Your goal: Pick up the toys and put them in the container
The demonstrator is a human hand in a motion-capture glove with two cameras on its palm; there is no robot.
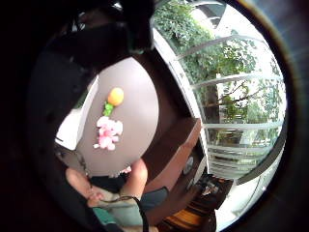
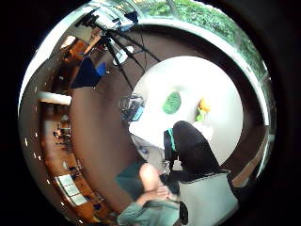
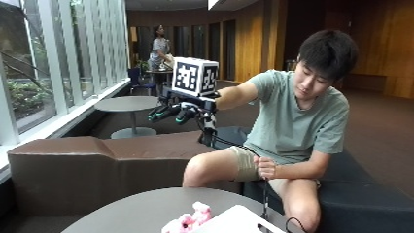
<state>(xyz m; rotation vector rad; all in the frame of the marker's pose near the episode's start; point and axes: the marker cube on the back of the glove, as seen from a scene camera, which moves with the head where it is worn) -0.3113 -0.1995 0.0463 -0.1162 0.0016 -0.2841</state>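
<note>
My gloved right hand (image 3: 172, 112) is raised high above the round grey table (image 3: 136, 211), far from the toys, with fingers spread and nothing in them. A pink plush toy (image 3: 190, 221) lies near the table's near edge beside the white container (image 3: 240, 219). From the little finger side palm view, the pink plush (image 1: 108, 133) and an orange toy with a green end (image 1: 115, 97) lie on the table (image 1: 137, 116), next to the container (image 1: 72, 129). The thumb side palm view shows the orange toy (image 2: 204, 104) and a green toy (image 2: 172, 102); a gloved finger (image 2: 193, 148) hides part of the table.
A brown bench (image 3: 91, 167) curves behind the table, and I sit on it with my knees (image 3: 200, 170) near the table's rim. A second round table (image 3: 129, 103) stands farther back by the windows (image 3: 39, 73). A tripod (image 2: 117, 52) stands on the floor nearby.
</note>
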